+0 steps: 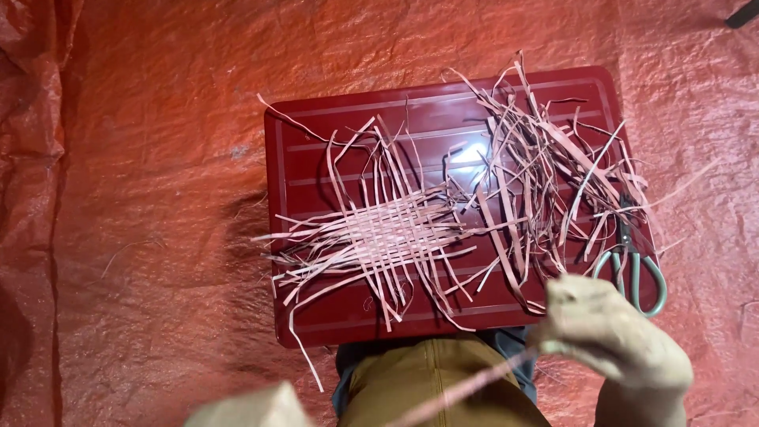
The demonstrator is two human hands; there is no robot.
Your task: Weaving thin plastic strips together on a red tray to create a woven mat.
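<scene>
Both hands sit low at the near edge of the view, blurred, with 1 thin pink strip (466,387) stretched between them. Right hand (613,332) is closed around the upper end of that strip, fingers curled in a loose fist just below the red tray's near right corner. Left hand (249,409) shows only as a pale blurred patch at the bottom edge; the strip runs down toward it, but whether its fingers pinch the strip I cannot tell. The 2 hands are well apart, the right one higher and farther out than the left.

Beyond the hands lies a dark red tray (316,126) with raised ridges, flat on a crinkled orange-red sheet (158,95) that covers the whole ground. Ahead of the left hand and near the tray's middle rests a partly woven mat (395,229) of pink strips, its centre tightly crossed and its loose ends fanning out on every side, some hanging over the tray's near edge. Ahead of the right hand, a tangled heap of loose strips (545,166) covers the tray's right part. Just beside the right hand, on its outer side, lie scissors (632,269) with grey-green handles, blades pointing away into the heap. Between the 2 hands, a lap in tan and blue cloth (427,372) meets the tray's near edge.
</scene>
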